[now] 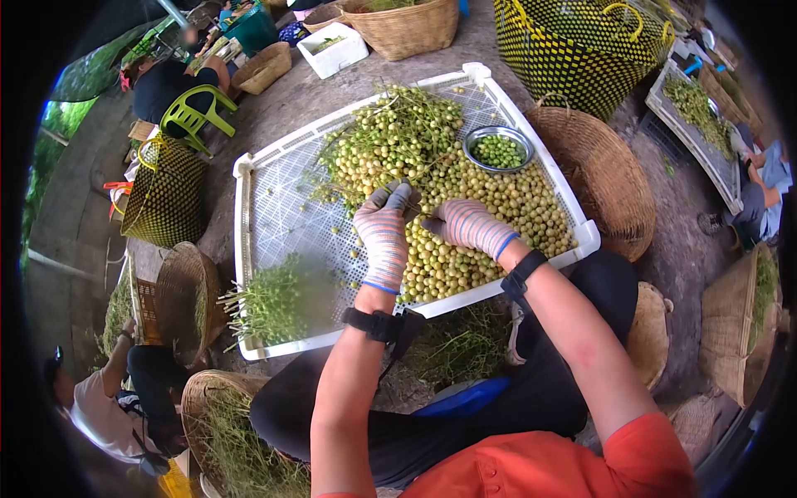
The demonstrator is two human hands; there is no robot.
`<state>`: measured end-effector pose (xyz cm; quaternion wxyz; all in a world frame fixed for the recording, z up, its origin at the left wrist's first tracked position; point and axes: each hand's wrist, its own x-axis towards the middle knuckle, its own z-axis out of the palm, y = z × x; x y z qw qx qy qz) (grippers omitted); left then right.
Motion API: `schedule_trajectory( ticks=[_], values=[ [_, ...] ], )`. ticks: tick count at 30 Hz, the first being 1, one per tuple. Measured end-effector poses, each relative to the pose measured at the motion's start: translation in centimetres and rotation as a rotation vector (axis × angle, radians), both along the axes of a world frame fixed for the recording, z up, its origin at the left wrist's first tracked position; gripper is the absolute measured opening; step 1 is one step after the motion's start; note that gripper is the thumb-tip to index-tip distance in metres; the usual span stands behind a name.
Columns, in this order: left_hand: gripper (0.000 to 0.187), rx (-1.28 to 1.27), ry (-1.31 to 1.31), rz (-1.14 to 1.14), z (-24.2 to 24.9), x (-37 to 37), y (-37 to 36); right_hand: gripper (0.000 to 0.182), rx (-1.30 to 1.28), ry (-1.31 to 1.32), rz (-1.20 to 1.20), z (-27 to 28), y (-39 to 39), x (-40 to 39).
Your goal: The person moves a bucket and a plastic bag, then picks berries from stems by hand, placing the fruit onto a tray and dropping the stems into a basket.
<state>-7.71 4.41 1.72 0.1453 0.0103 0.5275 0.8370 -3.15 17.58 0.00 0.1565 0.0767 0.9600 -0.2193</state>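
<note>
A white slatted plastic tray (278,212) lies in front of me, bearing a heap of small round yellow-green fruits (498,220) and a pile of fruiting sprigs (398,133). Both my hands wear striped, grey-tipped gloves. Over the middle of the tray, my left hand (384,236) pinches a thin fruit stem at the edge of the sprig pile. My right hand (471,226) is closed just beside it, above the loose fruits; what its fingertips hold is hidden. A metal bowl (515,166) of greener fruits stands at the tray's right side. Stripped stems (278,303) lie bundled at the near left corner.
Wicker baskets stand close by, one right of the tray (618,178) and one with stems near my left knee (220,386). Black-yellow woven baskets (564,62) stand behind and left. Stems lie under the tray. Other people (112,407) sit around at left and right.
</note>
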Motion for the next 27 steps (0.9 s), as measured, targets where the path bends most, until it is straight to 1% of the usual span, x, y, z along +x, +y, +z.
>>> schedule_trajectory(
  ticks=[1, 3, 4, 7, 8, 9, 11, 12, 14, 15, 17, 18, 19, 21, 22, 24, 25, 27],
  values=[
    [0.021, 0.013, -0.006, 0.01, 0.1, -0.1, 0.1, 0.043, -0.003, 0.003, 0.003, -0.1, 0.1, -0.1],
    [0.02, -0.011, 0.002, -0.006, 0.5, -0.4, 0.0, 0.046, 0.063, -0.081, 0.021, -0.4, 0.2, -0.2],
    [0.02, -0.013, 0.003, -0.002, 0.5, -0.7, -0.2, 0.047, -0.015, 0.065, 0.062, -0.4, 0.5, 0.4],
    [0.015, 0.005, 0.003, 0.027, 0.4, -1.2, -0.7, 0.049, -0.002, 0.091, 0.063, -0.1, 0.8, 0.4],
    [0.015, 0.001, 0.022, 0.023, 0.4, -1.3, -0.8, 0.046, 0.048, -0.008, 0.035, 0.3, 0.6, 0.1],
    [0.015, -0.004, 0.04, 0.016, 0.3, -1.3, -0.8, 0.046, 0.047, -0.007, 0.034, 0.3, 0.5, 0.0],
    [0.015, 0.004, 0.036, 0.02, 0.5, -1.2, -0.6, 0.042, 0.144, -0.139, -0.018, 0.1, 0.5, -0.2],
    [0.015, 0.012, 0.031, 0.028, 0.6, -1.2, -0.6, 0.042, 0.144, -0.137, -0.017, -0.1, 0.6, 0.0],
    [0.015, 0.0, 0.051, 0.047, 0.7, -1.8, -1.0, 0.04, -0.195, 0.216, -0.033, -1.0, 1.3, 0.9],
    [0.015, -0.012, 0.069, 0.063, 0.8, -2.1, -1.2, 0.04, -0.197, 0.215, -0.033, -1.5, 1.4, 1.0],
    [0.015, -0.008, 0.067, 0.063, 1.1, -2.0, -1.2, 0.039, -0.191, 0.274, 0.017, -0.6, 1.2, 0.9],
    [0.015, -0.02, 0.081, 0.065, 1.2, -1.8, -1.0, 0.035, -0.048, 0.126, 0.04, -0.2, 1.1, 0.6],
    [0.015, -0.034, 0.094, 0.065, 1.1, -1.7, -0.9, 0.035, -0.049, 0.126, 0.041, 0.1, 0.8, 0.4],
    [0.015, -0.019, 0.069, 0.048, 0.5, -1.9, -0.8, 0.035, 0.123, -0.053, 0.013, 0.4, 0.6, 0.1],
    [0.015, -0.009, 0.056, 0.062, 0.3, -2.0, -0.8, 0.035, 0.122, -0.054, 0.009, -0.2, 0.9, 0.4],
    [0.017, -0.01, 0.078, 0.084, 0.2, -2.4, -1.2, 0.037, -0.059, 0.293, 0.143, -2.2, 1.8, 1.2],
    [0.016, -0.007, 0.101, 0.089, 0.1, -2.9, -1.5, 0.037, -0.06, 0.29, 0.14, -2.5, 1.8, 1.1],
    [0.016, -0.006, 0.051, 0.074, -0.3, -3.2, -1.7, 0.04, -0.158, 0.257, 0.084, -2.9, 2.0, 0.7]
  ],
)
